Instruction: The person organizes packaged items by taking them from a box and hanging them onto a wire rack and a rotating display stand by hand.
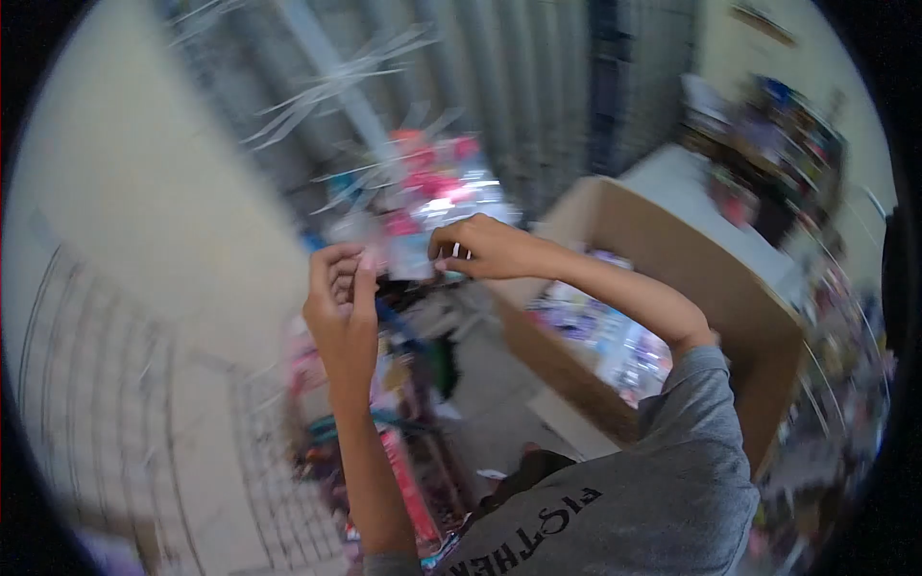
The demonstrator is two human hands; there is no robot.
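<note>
Both my hands are raised in the middle of the view, a short way apart. My left hand point(343, 283) has its fingers curled and the thumb pressed near the fingertips; whatever it may pinch is blurred. My right hand point(468, 248) reaches in from the right with bent fingers pointing down, and its fingertips are near a pale, clear plastic packet point(413, 255). Whether they grip the packet cannot be made out. Behind the hands hang pink and shiny plastic packets point(437, 182), smeared by motion.
An open cardboard box point(706, 264) with colourful packets point(605, 336) stands at the right. White ties point(336, 86) hang before a corrugated metal shutter point(509, 86). Wire racks point(106, 374) lean at the left. Mixed goods point(408, 461) lie below my left hand.
</note>
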